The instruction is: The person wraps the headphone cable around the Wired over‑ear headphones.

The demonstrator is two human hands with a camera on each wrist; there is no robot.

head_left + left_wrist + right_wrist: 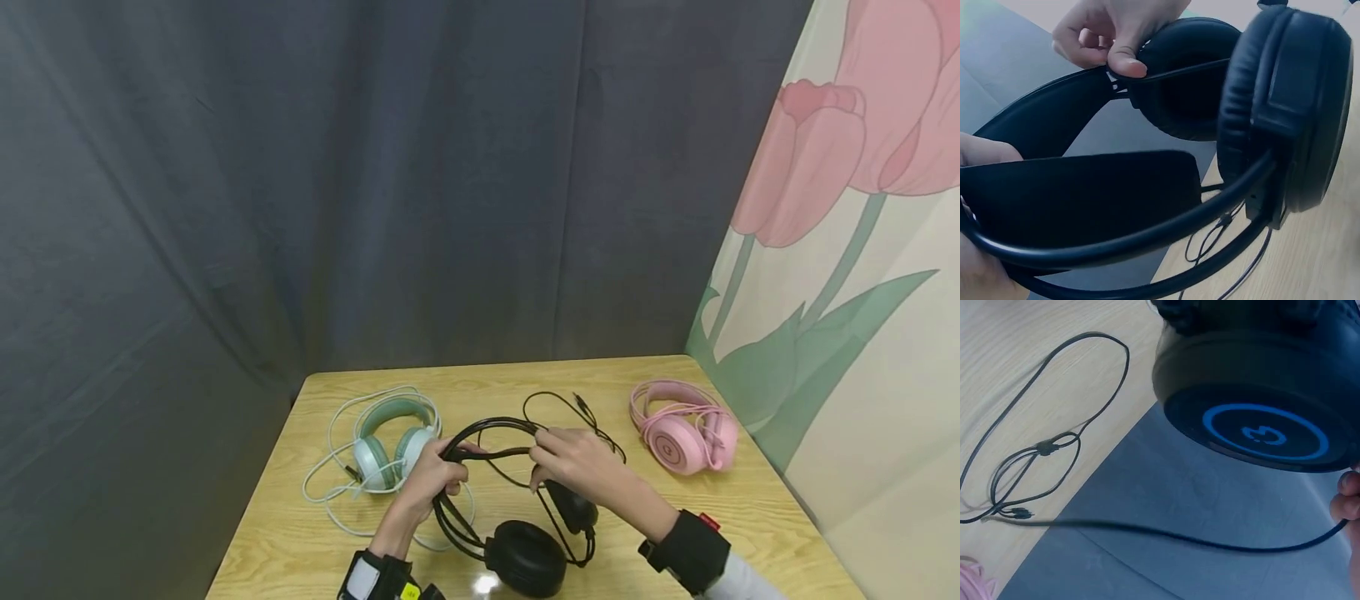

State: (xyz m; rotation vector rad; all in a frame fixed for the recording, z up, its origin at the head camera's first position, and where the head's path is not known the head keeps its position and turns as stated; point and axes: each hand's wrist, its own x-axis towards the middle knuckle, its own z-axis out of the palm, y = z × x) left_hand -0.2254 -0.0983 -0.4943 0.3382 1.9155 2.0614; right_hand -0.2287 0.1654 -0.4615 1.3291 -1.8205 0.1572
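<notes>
Both hands hold black over-ear headphones (525, 560) above the front of the table. My left hand (424, 485) grips one side of the headband, its thumb and fingers around it. On the other side, my right hand (576, 461) pinches the band close to an ear cup; in the left wrist view its thumb lies on the strap (1166, 74). Both ear cups hang below the band. A blue ring and logo show on the outer face of one ear cup (1266, 434) in the right wrist view. The black cable (1104, 337) trails onto the table in loops, its plug end behind the right hand.
Mint green headphones (396, 407) with a pale looped cord lie at the left, close to the left hand. Pink headphones (678, 442), wrapped in their cord, sit at the back right. A dark curtain (450, 208) stands behind the wooden table (780, 533).
</notes>
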